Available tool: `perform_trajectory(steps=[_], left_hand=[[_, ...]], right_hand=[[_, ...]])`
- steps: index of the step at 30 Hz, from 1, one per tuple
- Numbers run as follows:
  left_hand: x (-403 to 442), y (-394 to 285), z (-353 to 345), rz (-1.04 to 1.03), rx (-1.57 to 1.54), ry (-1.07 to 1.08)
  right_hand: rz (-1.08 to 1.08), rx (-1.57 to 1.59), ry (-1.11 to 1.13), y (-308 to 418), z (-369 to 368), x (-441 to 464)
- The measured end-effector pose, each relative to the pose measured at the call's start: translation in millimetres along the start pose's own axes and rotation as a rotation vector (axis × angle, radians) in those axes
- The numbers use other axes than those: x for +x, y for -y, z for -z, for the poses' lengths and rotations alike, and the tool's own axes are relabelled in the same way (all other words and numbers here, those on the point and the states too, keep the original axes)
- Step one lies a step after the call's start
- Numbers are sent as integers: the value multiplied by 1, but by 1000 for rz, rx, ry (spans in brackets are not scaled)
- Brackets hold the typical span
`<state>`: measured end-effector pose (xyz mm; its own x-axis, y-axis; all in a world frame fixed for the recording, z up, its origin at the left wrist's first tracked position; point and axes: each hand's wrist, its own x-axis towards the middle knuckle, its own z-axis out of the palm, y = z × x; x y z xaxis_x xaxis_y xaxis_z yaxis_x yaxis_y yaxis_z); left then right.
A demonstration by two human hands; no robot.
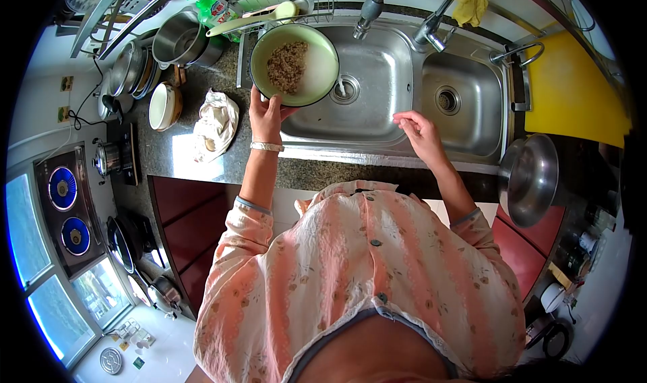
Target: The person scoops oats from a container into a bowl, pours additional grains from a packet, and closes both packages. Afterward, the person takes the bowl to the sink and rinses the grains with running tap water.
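Note:
My left hand (265, 116) grips the near rim of a light green bowl (329, 46) over the left edge of the large sink basin. Brown grains (288, 67) lie in the bowl with cloudy whitish liquid beside them. My right hand (420, 132) hangs near the front of the divider between the two basins. Its fingers are loosely stretched out to the left, with nothing visible in them. The large steel basin (377, 116) has a drain (344, 90) with a white streak at it. A smaller basin (472, 127) lies to the right.
Two faucets (367, 19) rise behind the sink. A crumpled cloth (216, 123), a white pot (165, 106) and a steel pot (178, 39) stand on the left counter. A green bottle (212, 9) is behind. At right are a yellow board (573, 86) and a metal pan (532, 181).

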<state>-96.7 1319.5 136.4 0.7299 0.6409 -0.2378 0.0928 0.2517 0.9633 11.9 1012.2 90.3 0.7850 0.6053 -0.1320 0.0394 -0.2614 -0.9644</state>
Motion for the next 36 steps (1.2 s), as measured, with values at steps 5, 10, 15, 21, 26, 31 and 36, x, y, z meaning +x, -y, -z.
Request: perform_trajectory(steps=[5, 10, 15, 21, 26, 31, 36], left_hand=[[0, 0, 0, -15, 4, 13], [-3, -3, -1, 1, 64, 31], [-3, -4, -1, 0, 61, 40], [-2, -2, 1, 1, 76, 40], [-2, -1, 0, 7, 78, 30], [-2, 0, -2, 11, 83, 30], [-3, -1, -6, -11, 45, 27]], right_hand=[[8, -2, -1, -2, 0, 0], [-4, -18, 3, 1, 0, -1], [7, -14, 1, -2, -1, -1], [16, 16, -6, -6, -6, -1], [63, 24, 1, -6, -17, 7], [81, 32, 11, 11, -47, 23], [216, -187, 29, 22, -79, 49]])
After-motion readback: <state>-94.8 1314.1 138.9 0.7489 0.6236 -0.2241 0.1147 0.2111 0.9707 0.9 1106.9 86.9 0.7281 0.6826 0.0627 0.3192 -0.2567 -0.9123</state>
